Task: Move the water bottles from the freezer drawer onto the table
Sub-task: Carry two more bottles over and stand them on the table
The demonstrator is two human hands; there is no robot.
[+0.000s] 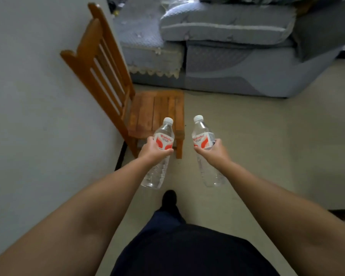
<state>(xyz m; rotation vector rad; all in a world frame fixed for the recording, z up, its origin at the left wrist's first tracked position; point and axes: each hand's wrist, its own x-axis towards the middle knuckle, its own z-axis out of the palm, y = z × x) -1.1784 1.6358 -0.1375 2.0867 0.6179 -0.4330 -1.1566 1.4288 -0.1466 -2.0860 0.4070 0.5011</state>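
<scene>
I hold two clear plastic water bottles with white caps and red-and-white labels, one in each hand, both upright and raised above the floor. My left hand (pixel 153 150) grips the left bottle (pixel 163 136) around its label. My right hand (pixel 213 149) grips the right bottle (pixel 201 136) the same way. The bottles are apart, side by side in the middle of the view. Neither the freezer drawer nor the table is in sight.
A wooden chair (pixel 157 110) stands against the grey wall (pixel 28 96) at left, just beyond the left bottle. A grey sofa (pixel 227 56) with cushions spans the back. Pale floor (pixel 267 136) stretches ahead and right. My dark-shoed foot (pixel 168 199) steps forward below.
</scene>
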